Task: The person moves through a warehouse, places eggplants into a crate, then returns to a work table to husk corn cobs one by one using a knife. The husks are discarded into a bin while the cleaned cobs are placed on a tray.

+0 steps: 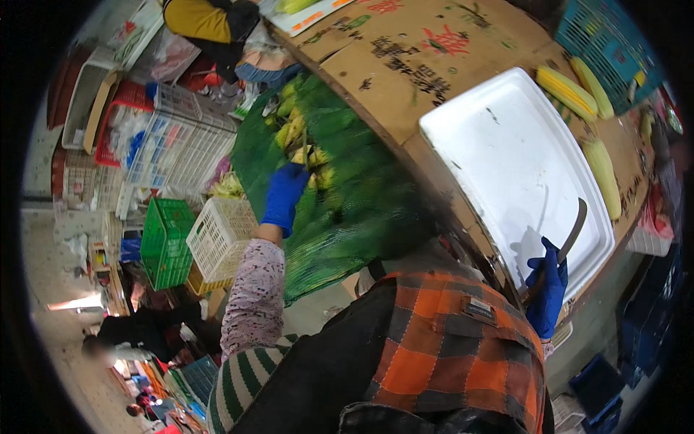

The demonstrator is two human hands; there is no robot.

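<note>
My left hand (286,191), in a blue glove, reaches down into a green mesh sack (358,217) left of the table. Its fingers touch yellow-green vegetable pieces (295,130), and a stem stands up beside them. Whether the fingers grip any of it is hidden. My right hand (547,295), gloved in blue too, is shut on the handle of a knife with a curved blade (573,230). That blade points up over the near right part of a white tray (515,146), which bears a few dark scraps.
Ears of corn (566,92) lie beyond the tray, near a teal plastic basket (610,49). Cardboard (390,59) covers the table. White (222,238) and green (165,241) crates stand left of the sack. A person (211,27) is beside the table's far left corner.
</note>
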